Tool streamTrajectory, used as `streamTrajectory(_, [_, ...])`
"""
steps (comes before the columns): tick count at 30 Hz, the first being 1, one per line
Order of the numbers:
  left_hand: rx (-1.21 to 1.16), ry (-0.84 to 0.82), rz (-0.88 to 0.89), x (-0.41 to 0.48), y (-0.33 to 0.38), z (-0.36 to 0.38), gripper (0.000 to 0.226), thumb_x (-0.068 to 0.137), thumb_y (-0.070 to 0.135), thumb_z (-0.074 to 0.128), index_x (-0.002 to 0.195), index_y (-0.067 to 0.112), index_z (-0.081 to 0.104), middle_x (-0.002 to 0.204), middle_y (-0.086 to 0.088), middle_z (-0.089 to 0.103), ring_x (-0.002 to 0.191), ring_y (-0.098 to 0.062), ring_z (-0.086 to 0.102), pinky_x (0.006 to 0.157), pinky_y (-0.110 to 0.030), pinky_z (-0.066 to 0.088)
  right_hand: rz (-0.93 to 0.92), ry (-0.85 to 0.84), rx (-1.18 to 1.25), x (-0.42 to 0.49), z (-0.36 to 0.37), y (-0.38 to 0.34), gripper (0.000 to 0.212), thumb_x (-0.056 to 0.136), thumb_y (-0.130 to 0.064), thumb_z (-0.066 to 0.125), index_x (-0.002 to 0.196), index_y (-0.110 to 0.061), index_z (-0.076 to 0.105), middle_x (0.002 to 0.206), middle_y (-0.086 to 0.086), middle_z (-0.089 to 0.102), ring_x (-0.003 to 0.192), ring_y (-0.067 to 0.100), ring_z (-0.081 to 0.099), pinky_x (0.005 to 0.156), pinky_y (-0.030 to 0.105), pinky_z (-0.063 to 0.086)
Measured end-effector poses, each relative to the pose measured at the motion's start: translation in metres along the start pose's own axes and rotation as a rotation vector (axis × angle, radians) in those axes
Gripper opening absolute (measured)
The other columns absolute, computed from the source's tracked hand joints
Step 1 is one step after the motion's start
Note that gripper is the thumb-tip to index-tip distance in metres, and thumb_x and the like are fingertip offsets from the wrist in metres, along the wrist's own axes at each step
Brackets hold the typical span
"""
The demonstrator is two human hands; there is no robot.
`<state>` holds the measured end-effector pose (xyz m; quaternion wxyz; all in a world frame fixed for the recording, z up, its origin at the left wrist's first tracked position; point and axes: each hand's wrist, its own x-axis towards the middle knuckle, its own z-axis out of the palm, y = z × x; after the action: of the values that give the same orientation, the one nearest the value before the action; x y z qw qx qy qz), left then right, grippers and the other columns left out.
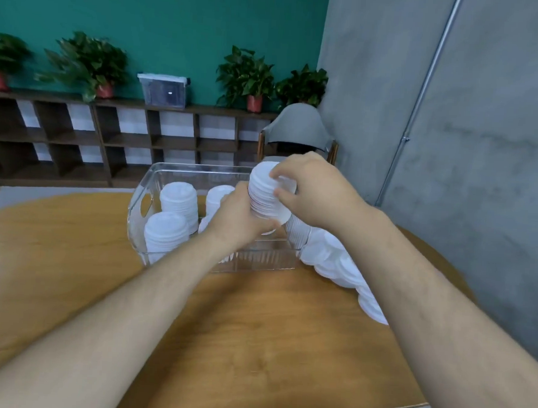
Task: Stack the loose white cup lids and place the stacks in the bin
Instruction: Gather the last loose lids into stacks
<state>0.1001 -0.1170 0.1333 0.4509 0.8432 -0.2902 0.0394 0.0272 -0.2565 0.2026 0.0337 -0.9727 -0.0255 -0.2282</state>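
Note:
Above the right half of the clear plastic bin [136,209] I hold a tall stack of white cup lids [263,191]. My left hand [240,216] grips the stack from below and the left. My right hand [312,187] holds it from the right, fingertips on its upper lids. Inside the bin stand other lid stacks: one at the front left [165,234], one behind it [180,199], and one further right [216,196] partly hidden by my left hand. Loose white lids [336,260] lie in a pile on the table right of the bin, partly under my right forearm.
The bin sits on a wooden table [245,327]. A grey chair [299,130] stands behind the table, close to a concrete wall on the right. A dark shelf unit [109,139] with potted plants and a storage box lines the far wall.

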Motion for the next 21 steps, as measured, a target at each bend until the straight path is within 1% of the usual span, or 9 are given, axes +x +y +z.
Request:
streamTrajectory(2, [0.012, -0.028, -0.036, 0.011, 0.0, 0.016, 0.035, 0.076, 0.023, 0.08, 0.084, 0.027, 0.046, 0.101, -0.007, 0.064, 0.094, -0.025, 0.062, 0.078, -0.045, 0.053, 0.017, -0.07, -0.055, 0.008, 0.013, 0.013, 0.037, 0.098, -0.024, 0.056, 0.134, -0.025, 0.061, 0.135, -0.003, 0.06, 0.125, 0.022, 0.047, 0.1, 0.039, 0.044])
streamTrajectory(3, [0.003, -0.041, -0.043, 0.016, -0.002, 0.024, 0.029, 0.076, 0.019, 0.078, 0.08, 0.024, 0.049, 0.093, -0.009, 0.066, 0.085, -0.026, 0.063, 0.078, -0.049, 0.053, 0.024, -0.097, -0.067, 0.01, 0.019, 0.02, 0.037, 0.097, -0.024, 0.055, 0.134, -0.026, 0.061, 0.135, -0.003, 0.06, 0.124, 0.023, 0.048, 0.1, 0.04, 0.044])
streamTrajectory(5, [0.0, -0.067, -0.045, 0.023, -0.01, 0.036, 0.022, 0.071, 0.018, 0.077, 0.083, 0.018, 0.059, 0.082, -0.007, 0.07, 0.076, -0.025, 0.067, 0.073, -0.051, 0.056, 0.039, -0.128, -0.068, 0.012, 0.032, 0.033, 0.036, 0.097, -0.025, 0.056, 0.132, -0.026, 0.061, 0.134, -0.004, 0.061, 0.122, 0.022, 0.05, 0.099, 0.042, 0.045])
streamTrajectory(8, [-0.001, -0.118, -0.095, 0.027, -0.019, 0.047, 0.037, 0.068, 0.021, 0.081, 0.099, 0.016, 0.061, 0.09, -0.007, 0.072, 0.084, -0.024, 0.07, 0.075, -0.05, 0.059, 0.033, -0.166, -0.065, 0.012, 0.047, 0.047, 0.034, 0.097, -0.027, 0.058, 0.131, -0.025, 0.062, 0.132, -0.004, 0.062, 0.12, 0.022, 0.053, 0.099, 0.043, 0.046])
streamTrajectory(11, [0.037, -0.174, -0.175, 0.027, -0.027, 0.053, 0.06, 0.068, 0.022, 0.086, 0.114, 0.017, 0.048, 0.098, -0.001, 0.066, 0.088, -0.019, 0.066, 0.079, -0.044, 0.059, 0.027, -0.19, -0.043, 0.01, 0.059, 0.054, 0.036, 0.097, -0.029, 0.059, 0.132, -0.025, 0.061, 0.131, -0.004, 0.063, 0.119, 0.02, 0.056, 0.101, 0.041, 0.045])
streamTrajectory(13, [0.059, -0.204, -0.177, 0.03, -0.035, 0.056, 0.071, 0.067, 0.024, 0.089, 0.122, 0.018, 0.045, 0.104, 0.002, 0.063, 0.091, -0.015, 0.063, 0.08, -0.041, 0.058, 0.011, -0.203, -0.056, 0.009, 0.068, 0.057, 0.036, 0.097, -0.03, 0.059, 0.132, -0.025, 0.061, 0.131, -0.005, 0.063, 0.119, 0.019, 0.056, 0.103, 0.04, 0.043])
streamTrajectory(17, [0.084, -0.261, -0.198, 0.035, -0.04, 0.057, 0.055, 0.071, 0.022, 0.089, 0.11, 0.021, 0.049, 0.1, 0.002, 0.062, 0.086, -0.01, 0.059, 0.074, -0.031, 0.054, -0.013, -0.189, -0.098, 0.01, 0.084, 0.059, 0.034, 0.099, -0.034, 0.057, 0.131, -0.028, 0.062, 0.129, -0.006, 0.063, 0.118, 0.018, 0.057, 0.103, 0.036, 0.034])
streamTrajectory(19, [0.104, -0.293, -0.225, 0.043, -0.045, 0.06, 0.066, 0.061, 0.029, 0.091, 0.114, 0.02, 0.052, 0.098, 0.002, 0.067, 0.086, -0.013, 0.065, 0.074, -0.037, 0.059, -0.024, -0.183, -0.127, 0.01, 0.09, 0.059, 0.031, 0.099, -0.035, 0.056, 0.129, -0.028, 0.063, 0.124, -0.006, 0.065, 0.113, 0.018, 0.059, 0.102, 0.035, 0.03])
streamTrajectory(21, [0.157, -0.359, -0.235, 0.059, -0.062, 0.068, 0.073, 0.045, 0.04, 0.087, 0.11, 0.019, 0.059, 0.09, 0.001, 0.072, 0.082, -0.017, 0.071, 0.071, -0.046, 0.063, -0.023, -0.183, -0.16, 0.008, 0.095, 0.059, 0.029, 0.1, -0.036, 0.054, 0.126, -0.028, 0.064, 0.119, -0.005, 0.068, 0.107, 0.019, 0.06, 0.105, 0.034, 0.028])
